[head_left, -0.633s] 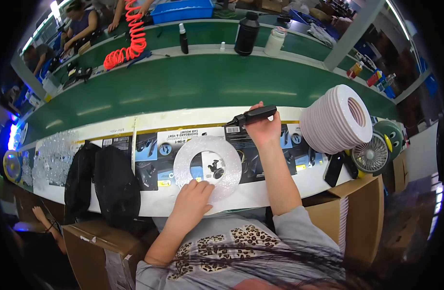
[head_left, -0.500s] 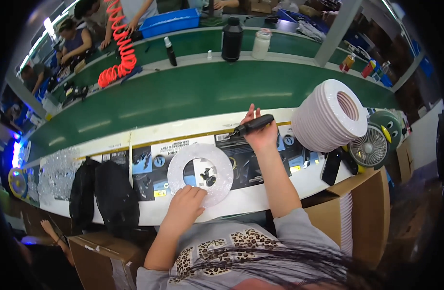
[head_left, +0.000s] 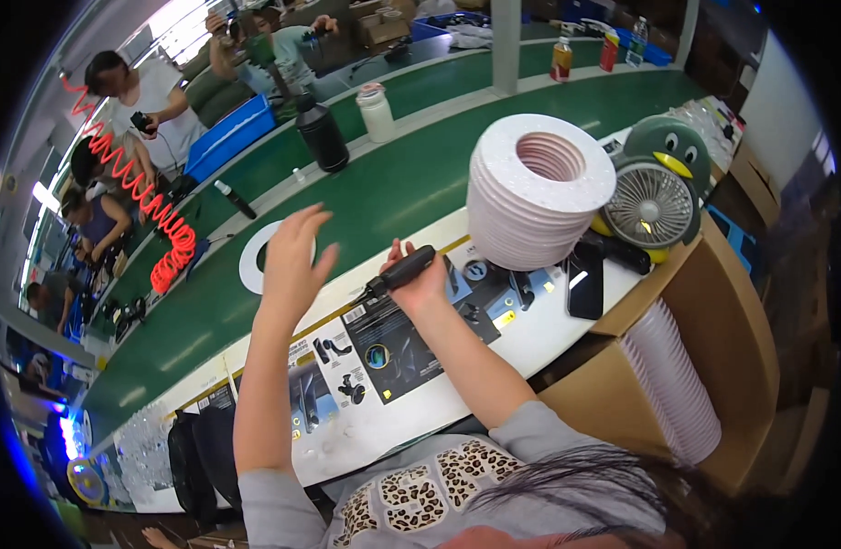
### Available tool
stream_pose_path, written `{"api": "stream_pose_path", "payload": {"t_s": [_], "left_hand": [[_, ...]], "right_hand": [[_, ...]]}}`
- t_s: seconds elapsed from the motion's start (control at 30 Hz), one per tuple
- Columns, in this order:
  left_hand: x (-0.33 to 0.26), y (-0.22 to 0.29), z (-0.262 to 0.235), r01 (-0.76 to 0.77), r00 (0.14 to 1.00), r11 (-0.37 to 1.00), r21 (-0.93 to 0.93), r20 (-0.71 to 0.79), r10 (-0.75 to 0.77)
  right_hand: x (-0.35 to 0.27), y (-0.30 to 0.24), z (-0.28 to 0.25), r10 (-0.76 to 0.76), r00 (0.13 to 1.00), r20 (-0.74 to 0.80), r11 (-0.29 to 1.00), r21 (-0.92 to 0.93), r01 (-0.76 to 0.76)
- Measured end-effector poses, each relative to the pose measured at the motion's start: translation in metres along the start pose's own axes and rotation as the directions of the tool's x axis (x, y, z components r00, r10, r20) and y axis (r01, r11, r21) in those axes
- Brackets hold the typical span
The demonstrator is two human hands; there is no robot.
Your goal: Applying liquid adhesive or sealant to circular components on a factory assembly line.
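Note:
My left hand (head_left: 294, 249) reaches over the green belt, its fingers apart and holding nothing. Partly behind it, a flat white ring (head_left: 249, 263) lies on the belt; whether they touch I cannot tell. A black screwdriver-like tool (head_left: 404, 270) rests in my right hand (head_left: 420, 288), gripped at its thick handle with the thin tip pointing left and down. Beneath that hand, flat printed cardboard sheets (head_left: 411, 352) cover part of the white worktable (head_left: 384, 444). To the right of the hand stands a tall stack of white rings (head_left: 530, 210).
A penguin-shaped fan (head_left: 654, 197) and a phone (head_left: 584, 282) sit right of the stack. An open cardboard box (head_left: 713, 339) holds more stacked rings. Black bottle (head_left: 321, 134) and white jar (head_left: 376, 113) stand beyond the belt. Black fabric (head_left: 205, 457) lies left. Co-workers are across.
The white ring has gone from the worktable to the green belt, and my left hand has moved up and away with it. My right hand still holds the tool. The view has turned rightward.

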State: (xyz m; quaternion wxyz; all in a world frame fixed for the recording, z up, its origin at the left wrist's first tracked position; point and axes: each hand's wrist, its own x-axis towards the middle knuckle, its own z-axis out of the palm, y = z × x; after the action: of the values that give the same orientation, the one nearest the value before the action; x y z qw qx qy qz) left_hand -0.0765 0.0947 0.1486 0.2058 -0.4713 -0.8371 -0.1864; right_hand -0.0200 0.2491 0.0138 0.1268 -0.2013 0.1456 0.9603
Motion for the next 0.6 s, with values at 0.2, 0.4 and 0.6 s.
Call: {"api": "stream_pose_path", "payload": {"t_s": [0.2, 0.4, 0.6], "left_hand": [[0.115, 0.137, 0.026, -0.542, 0.825, 0.792, -0.281, 0.0, 0.565], [0.172, 0.185, 0.071, -0.523, 0.685, 0.843, -0.124, 0.527, 0.503], [0.169, 0.183, 0.068, -0.492, 0.74, 0.865, -0.101, 0.475, 0.477]], "right_hand": [[-0.013, -0.004, 0.007, -0.007, 0.851, 0.524, 0.959, -0.239, 0.155], [0.015, -0.004, -0.017, -0.008, 0.85, 0.527, 0.963, -0.226, 0.149], [-0.007, -0.003, -0.007, 0.045, 0.786, 0.617, 0.964, -0.233, 0.128]]}}
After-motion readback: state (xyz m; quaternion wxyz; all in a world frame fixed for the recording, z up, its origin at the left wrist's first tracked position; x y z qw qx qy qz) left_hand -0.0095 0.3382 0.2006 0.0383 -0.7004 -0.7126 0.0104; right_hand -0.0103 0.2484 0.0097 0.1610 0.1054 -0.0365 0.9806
